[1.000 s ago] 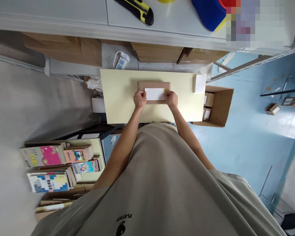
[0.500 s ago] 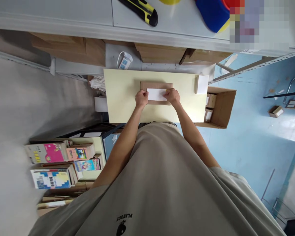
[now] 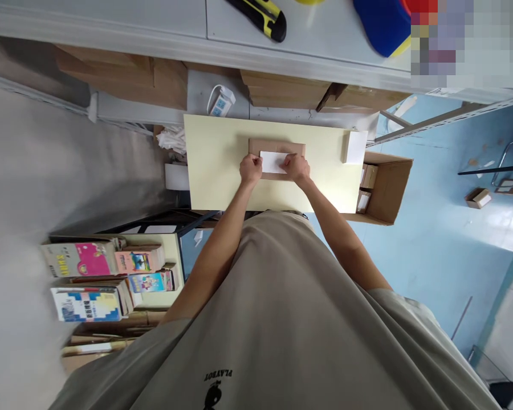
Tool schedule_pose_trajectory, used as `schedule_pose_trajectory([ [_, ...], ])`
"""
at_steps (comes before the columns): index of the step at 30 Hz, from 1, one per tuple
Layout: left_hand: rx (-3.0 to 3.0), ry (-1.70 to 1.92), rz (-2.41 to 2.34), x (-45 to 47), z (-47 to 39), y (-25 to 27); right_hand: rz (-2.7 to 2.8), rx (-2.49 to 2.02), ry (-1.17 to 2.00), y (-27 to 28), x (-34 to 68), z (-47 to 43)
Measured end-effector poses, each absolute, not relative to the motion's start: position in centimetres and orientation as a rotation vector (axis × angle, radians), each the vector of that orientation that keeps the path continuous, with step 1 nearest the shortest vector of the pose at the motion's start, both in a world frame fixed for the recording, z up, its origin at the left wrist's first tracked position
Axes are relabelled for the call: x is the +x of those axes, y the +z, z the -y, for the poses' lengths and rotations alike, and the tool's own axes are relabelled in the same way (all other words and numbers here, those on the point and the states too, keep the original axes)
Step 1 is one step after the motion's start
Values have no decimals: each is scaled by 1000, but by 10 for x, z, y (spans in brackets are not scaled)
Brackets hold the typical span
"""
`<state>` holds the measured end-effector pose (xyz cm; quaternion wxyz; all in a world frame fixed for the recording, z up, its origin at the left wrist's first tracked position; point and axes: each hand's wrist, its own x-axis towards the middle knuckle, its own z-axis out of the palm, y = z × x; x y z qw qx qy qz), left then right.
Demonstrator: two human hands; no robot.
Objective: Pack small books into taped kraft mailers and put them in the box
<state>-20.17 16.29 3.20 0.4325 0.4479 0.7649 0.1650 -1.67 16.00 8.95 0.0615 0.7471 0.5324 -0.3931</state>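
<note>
A flat brown cardboard box (image 3: 277, 146) lies on the pale yellow tabletop (image 3: 218, 148) in front of me. On its upper face is a white paper label (image 3: 272, 162). My left hand (image 3: 251, 169) is closed at the label's left end, thumb and fingertips pinching that edge. Over the right end, my right hand (image 3: 297, 167) is closed too, its bent fingers pressed onto the paper. That hand hides the label's right edge and part of the box.
A white stack of paper (image 3: 354, 147) sits at the table's right end. Beside it stands an open carton (image 3: 385, 188) with small boxes inside. A utility knife (image 3: 265, 17) lies on the shelf above, and a power strip (image 3: 221, 105) behind the table. Books (image 3: 88, 304) fill a lower-left stand.
My right hand has slid slightly left over the label, covering more of its right end. My left hand stays at the left end. The whole view has shifted a little.
</note>
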Motion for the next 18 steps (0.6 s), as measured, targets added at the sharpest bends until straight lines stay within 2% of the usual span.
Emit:
schedule_pose_trajectory([
  [5, 1119, 407, -1921, -198, -162, 33, -1646, 2488, -1099, 80, -28, -171],
  [13, 1110, 428, -1931, -195, -158, 36, -1702, 2154, -1181, 80, -43, -160],
  [18, 1132, 466, -1919, -194, -157, 38, -1706, 2230, -1182, 80, -51, -175],
])
